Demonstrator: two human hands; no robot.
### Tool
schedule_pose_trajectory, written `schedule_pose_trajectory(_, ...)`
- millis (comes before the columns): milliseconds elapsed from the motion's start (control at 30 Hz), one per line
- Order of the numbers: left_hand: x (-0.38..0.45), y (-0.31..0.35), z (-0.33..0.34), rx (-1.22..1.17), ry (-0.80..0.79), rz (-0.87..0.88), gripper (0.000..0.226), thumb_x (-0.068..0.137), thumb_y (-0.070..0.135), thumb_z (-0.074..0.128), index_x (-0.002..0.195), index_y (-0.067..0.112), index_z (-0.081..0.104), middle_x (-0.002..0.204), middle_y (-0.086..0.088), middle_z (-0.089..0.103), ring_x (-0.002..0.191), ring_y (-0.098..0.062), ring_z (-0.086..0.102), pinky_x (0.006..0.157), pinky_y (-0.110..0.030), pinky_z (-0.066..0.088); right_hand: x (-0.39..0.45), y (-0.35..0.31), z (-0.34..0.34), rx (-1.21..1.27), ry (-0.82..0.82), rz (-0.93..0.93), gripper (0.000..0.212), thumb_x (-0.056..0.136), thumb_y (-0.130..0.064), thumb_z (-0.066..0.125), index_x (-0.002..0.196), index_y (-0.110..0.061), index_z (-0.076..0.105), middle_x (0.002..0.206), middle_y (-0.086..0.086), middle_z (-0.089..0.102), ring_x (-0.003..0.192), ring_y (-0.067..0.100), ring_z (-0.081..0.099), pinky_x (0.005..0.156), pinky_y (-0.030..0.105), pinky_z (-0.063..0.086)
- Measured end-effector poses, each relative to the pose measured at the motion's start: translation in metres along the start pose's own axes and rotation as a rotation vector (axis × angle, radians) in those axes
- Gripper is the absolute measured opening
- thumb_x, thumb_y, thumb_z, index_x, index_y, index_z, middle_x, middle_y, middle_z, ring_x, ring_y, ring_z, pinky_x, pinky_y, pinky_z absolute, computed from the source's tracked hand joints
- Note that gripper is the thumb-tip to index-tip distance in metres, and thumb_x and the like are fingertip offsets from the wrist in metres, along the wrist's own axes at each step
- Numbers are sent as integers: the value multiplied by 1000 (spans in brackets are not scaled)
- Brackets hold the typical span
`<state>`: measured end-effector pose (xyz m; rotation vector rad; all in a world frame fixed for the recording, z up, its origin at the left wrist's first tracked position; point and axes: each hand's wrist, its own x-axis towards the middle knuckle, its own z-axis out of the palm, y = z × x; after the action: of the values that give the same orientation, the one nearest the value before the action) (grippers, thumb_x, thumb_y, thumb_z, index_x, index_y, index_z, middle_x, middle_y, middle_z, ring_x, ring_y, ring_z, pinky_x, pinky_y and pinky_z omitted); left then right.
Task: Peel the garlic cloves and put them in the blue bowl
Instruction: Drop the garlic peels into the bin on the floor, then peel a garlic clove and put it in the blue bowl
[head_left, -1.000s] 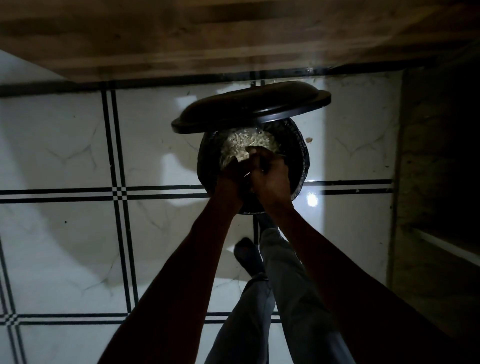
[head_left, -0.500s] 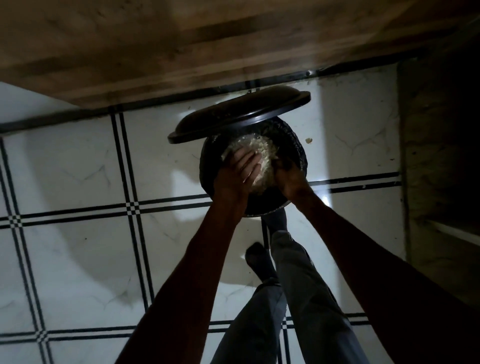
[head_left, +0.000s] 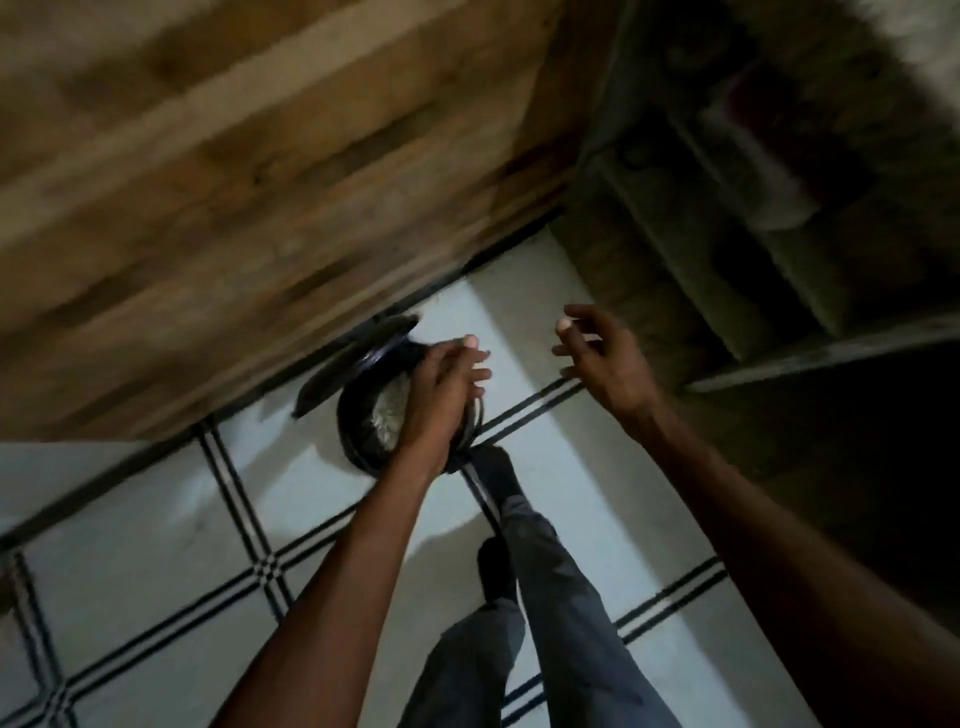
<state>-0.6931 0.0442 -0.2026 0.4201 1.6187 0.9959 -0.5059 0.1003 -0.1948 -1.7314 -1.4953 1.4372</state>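
A dark round bin stands on the tiled floor with its lid tipped up. Pale garlic skins lie inside it. My left hand hovers over the bin's right side, fingers nearly straight and close together, with nothing visible in it. My right hand hangs in the air to the right of the bin, fingers loosely spread and empty. No garlic cloves and no blue bowl are in view. The frame is dim and blurred.
A wooden cabinet front rises right behind the bin. Dark shelves stand at the right. My sock-clad foot rests at the bin's base, and my other leg stands just behind it on the white tiles.
My right hand has lifted out of the bin and swung away to the right. The left hand stays over the bin. The view has tilted and swung left.
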Motion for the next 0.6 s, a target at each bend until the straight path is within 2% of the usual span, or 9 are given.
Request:
schedule_pose_trajectory(100, -54, 53, 58, 133, -147, 169, 10, 104, 27, 64, 109, 20, 68, 108, -6, 74, 92, -18, 74, 71, -26, 56, -72, -30, -103, -16, 140, -11, 40, 109, -40, 53, 140, -17, 57, 120, -3, 66, 102, 7, 68, 84, 25, 59)
schedule_pose_trajectory(167, -96, 81, 112, 221, -290, 270, 4, 104, 28, 64, 107, 27, 67, 108, -3, 74, 93, -16, 74, 73, -26, 57, -123, -36, -173, -31, 299, -38, 37, 108, -41, 55, 137, -20, 61, 122, -4, 68, 107, 5, 66, 88, 24, 56)
schedule_pose_trajectory(267, -160, 104, 200, 335, -511, 387, 10, 104, 24, 63, 113, 21, 67, 106, -2, 74, 91, -9, 74, 75, -24, 60, -193, -28, -266, 27, 525, -9, 37, 106, -43, 59, 135, -21, 63, 119, -1, 72, 109, 11, 69, 92, 33, 60)
schedule_pose_trajectory(333, -198, 107, 259, 390, -648, 448, 14, 104, 18, 63, 116, 13, 66, 100, -1, 73, 82, -5, 73, 68, -21, 57, -239, -18, -316, 62, 665, 32, 36, 104, -44, 60, 133, -22, 65, 116, -2, 73, 105, 12, 72, 89, 36, 62)
schedule_pose_trajectory(433, -251, 100, 351, 490, -810, 517, 7, 102, 15, 65, 109, 17, 67, 95, 3, 73, 75, -2, 72, 65, -22, 55, -304, 6, -384, 114, 869, 77, 33, 103, -46, 62, 128, -25, 66, 111, -4, 74, 102, 10, 74, 79, 34, 65)
schedule_pose_trajectory(533, -299, 85, 435, 599, -951, 633, 6, 103, 14, 65, 105, 19, 67, 94, 5, 71, 78, -8, 73, 69, -29, 60, -354, 45, -441, 147, 1024, 125, 26, 102, -42, 64, 121, -25, 69, 102, -5, 75, 95, 10, 74, 80, 45, 65)
schedule_pose_trajectory(600, -323, 69, 483, 705, -1007, 685, 5, 102, 16, 65, 106, 16, 69, 94, 3, 72, 84, -15, 75, 74, -35, 61, -382, 73, -470, 167, 1084, 168, 20, 101, -40, 65, 116, -29, 70, 99, -7, 75, 93, 10, 74, 81, 45, 65)
